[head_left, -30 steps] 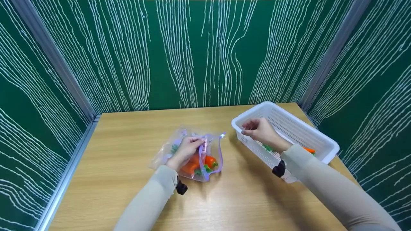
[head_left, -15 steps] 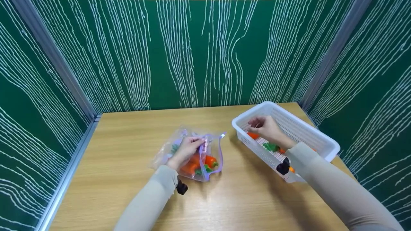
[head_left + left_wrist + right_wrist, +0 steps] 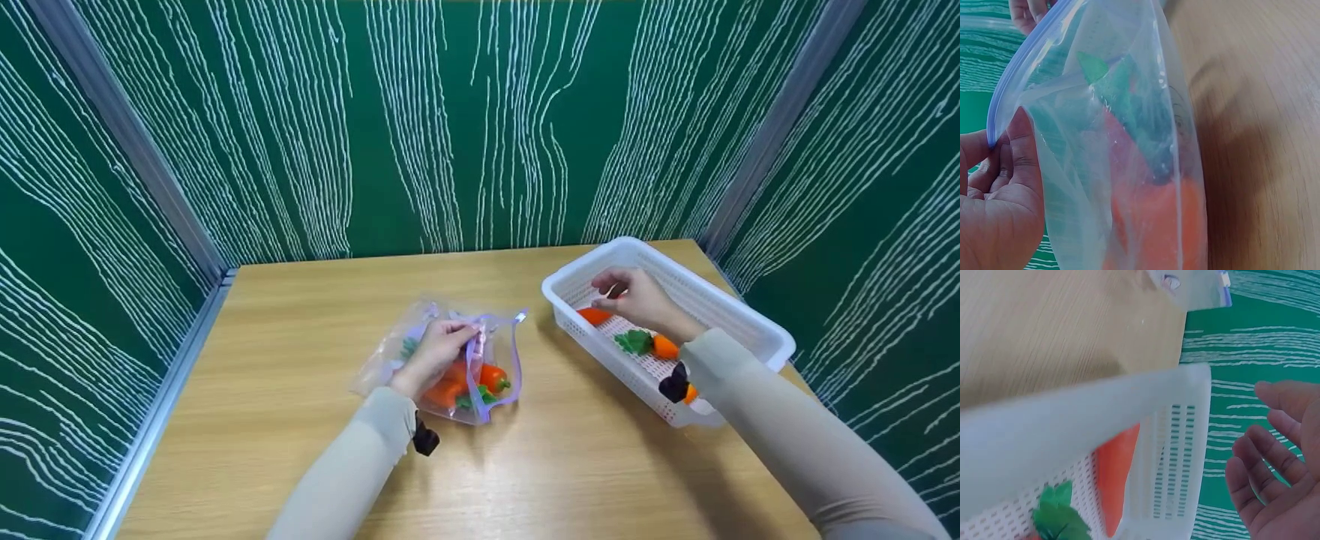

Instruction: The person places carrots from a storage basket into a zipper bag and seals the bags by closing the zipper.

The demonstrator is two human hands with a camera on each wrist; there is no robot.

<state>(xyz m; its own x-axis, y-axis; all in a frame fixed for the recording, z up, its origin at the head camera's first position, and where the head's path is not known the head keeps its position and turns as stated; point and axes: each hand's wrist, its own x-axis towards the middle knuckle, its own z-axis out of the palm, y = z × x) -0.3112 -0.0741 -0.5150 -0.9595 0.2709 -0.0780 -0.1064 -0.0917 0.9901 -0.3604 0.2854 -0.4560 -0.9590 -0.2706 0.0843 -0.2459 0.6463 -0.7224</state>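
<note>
A clear zip bag (image 3: 450, 360) with a purple rim lies on the wooden table (image 3: 300, 420), holding orange toy carrots (image 3: 491, 377) with green tops. My left hand (image 3: 439, 346) pinches the bag's rim (image 3: 1010, 107) and holds it apart; the carrots (image 3: 1151, 219) show through the plastic. My right hand (image 3: 634, 294) hovers over the white perforated basket (image 3: 750, 330), fingers loosely curled and empty (image 3: 1275, 455). Just below it in the basket lie an orange carrot (image 3: 594, 316) (image 3: 1114, 475) and another carrot (image 3: 664, 346) with green leaves (image 3: 634, 342).
Green walls with white wavy lines enclose the table on three sides, with metal strips in the corners (image 3: 187, 232). The basket sits at the table's far right corner, close to the right edge.
My right hand has moved from the basket's near rim further in over the basket. The carrots in the basket have come into view. The left hand and bag have stayed still.
</note>
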